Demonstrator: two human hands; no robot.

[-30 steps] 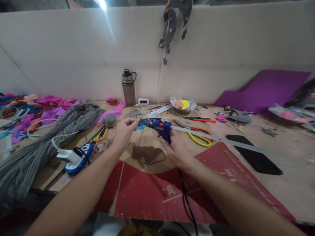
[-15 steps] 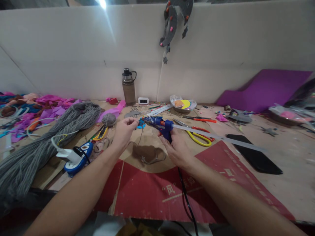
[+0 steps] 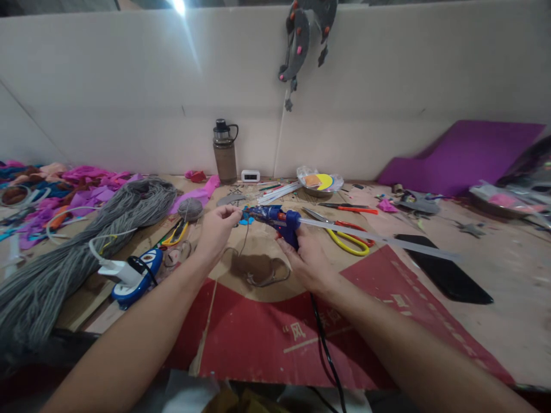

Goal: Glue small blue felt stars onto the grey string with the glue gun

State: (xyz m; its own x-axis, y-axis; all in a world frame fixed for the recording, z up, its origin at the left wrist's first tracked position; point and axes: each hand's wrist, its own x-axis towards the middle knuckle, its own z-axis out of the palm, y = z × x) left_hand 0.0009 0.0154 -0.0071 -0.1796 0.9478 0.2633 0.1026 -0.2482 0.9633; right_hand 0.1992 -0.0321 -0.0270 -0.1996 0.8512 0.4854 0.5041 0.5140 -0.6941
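My right hand (image 3: 307,258) is wrapped round the grip of a blue hot glue gun (image 3: 287,223), with a long clear glue stick (image 3: 365,234) sticking out of its back. The nozzle points left and meets the fingertips of my left hand (image 3: 219,226). Those fingers are pinched together on grey yarn (image 3: 246,238), which hangs down from them to a loose loop on the cardboard. Small blue pieces (image 3: 247,221) show just beside the fingertips and under the nozzle; whether the fingers touch them I cannot tell.
Yellow-handled scissors (image 3: 348,241) and a black phone (image 3: 443,269) lie to the right. Left are a grey yarn hank (image 3: 86,246), a yarn ball (image 3: 190,210) and a blue power strip (image 3: 138,281). A bottle (image 3: 225,155) stands behind. The gun's black cord (image 3: 325,344) crosses the red cardboard (image 3: 258,344).
The glue gun and my right hand have shifted slightly left, bringing the nozzle closer to my left fingertips. My left hand stays almost still.
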